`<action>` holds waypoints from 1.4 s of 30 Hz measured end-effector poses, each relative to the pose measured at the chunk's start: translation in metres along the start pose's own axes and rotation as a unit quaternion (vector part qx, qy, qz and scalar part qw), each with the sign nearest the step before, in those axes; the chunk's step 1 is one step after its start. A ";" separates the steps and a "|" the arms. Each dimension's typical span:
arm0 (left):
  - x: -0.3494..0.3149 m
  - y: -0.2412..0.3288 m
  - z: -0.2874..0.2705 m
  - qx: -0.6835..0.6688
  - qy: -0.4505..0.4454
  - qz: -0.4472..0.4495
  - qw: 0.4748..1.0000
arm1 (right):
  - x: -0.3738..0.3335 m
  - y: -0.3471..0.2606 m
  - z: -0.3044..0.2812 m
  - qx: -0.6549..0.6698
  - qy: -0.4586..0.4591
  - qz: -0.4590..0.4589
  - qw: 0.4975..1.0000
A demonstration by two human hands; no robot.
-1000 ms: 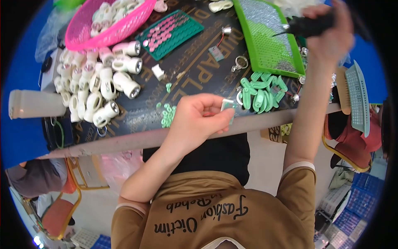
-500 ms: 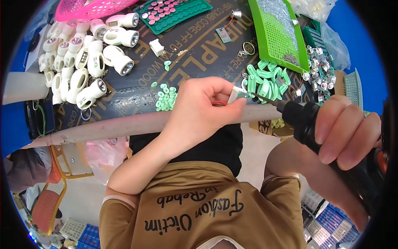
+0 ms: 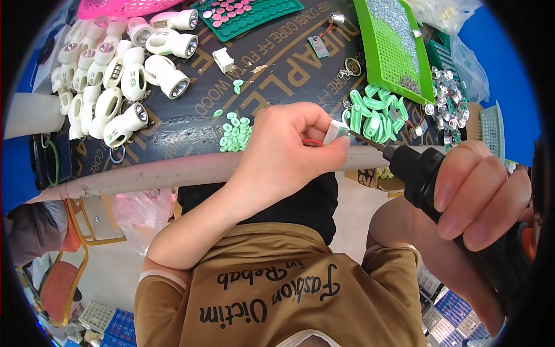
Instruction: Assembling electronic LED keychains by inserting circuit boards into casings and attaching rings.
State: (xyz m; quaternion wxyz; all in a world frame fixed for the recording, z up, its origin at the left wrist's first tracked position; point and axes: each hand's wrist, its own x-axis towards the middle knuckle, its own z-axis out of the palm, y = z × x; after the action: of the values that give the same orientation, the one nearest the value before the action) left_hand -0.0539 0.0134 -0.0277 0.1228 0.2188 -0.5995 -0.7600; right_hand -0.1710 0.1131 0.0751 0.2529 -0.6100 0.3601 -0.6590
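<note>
Left hand pinching a small white part (red wire beneath); right hand closed on a black screwdriver, tip touching part, above tabletop.

Two hands are seen: the left hand and the right hand. One black powered screwdriver and one small white part are counted. About fifteen white torch housings are laid on the desk. Two green trays, one pink basket and one pile of green clips are seen; its count cannot be told.
</note>
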 end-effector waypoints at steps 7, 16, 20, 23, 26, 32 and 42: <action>-0.001 0.001 0.000 -0.007 0.003 -0.009 1.000 | 0.003 0.010 0.007 -0.003 0.006 -0.018 1.000; -0.001 -0.002 -0.002 0.008 0.007 -0.006 1.000 | 0.003 0.017 0.010 -0.005 0.011 -0.041 0.999; -0.001 -0.002 -0.001 0.011 0.006 -0.003 1.000 | 0.004 0.023 0.013 -0.008 0.015 -0.050 0.999; -0.002 -0.004 -0.001 0.013 0.009 0.003 1.000 | 0.003 0.024 0.012 -0.008 0.018 -0.057 0.998; -0.004 -0.004 -0.001 0.029 0.014 0.008 0.999 | 0.001 0.025 0.012 -0.006 0.021 -0.064 0.998; -0.002 -0.006 -0.002 0.025 0.017 0.003 1.000 | 0.001 0.030 0.007 -0.008 0.027 -0.079 0.996; 0.001 0.004 0.001 -0.098 0.006 -0.012 0.995 | 0.010 0.014 -0.026 0.018 0.069 -0.112 0.991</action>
State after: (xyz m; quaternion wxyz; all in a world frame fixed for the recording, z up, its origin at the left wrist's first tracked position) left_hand -0.0553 0.0135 -0.0239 0.1386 0.2174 -0.5184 -0.8154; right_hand -0.1992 0.1005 0.0704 0.1631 -0.5950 0.2945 -0.7299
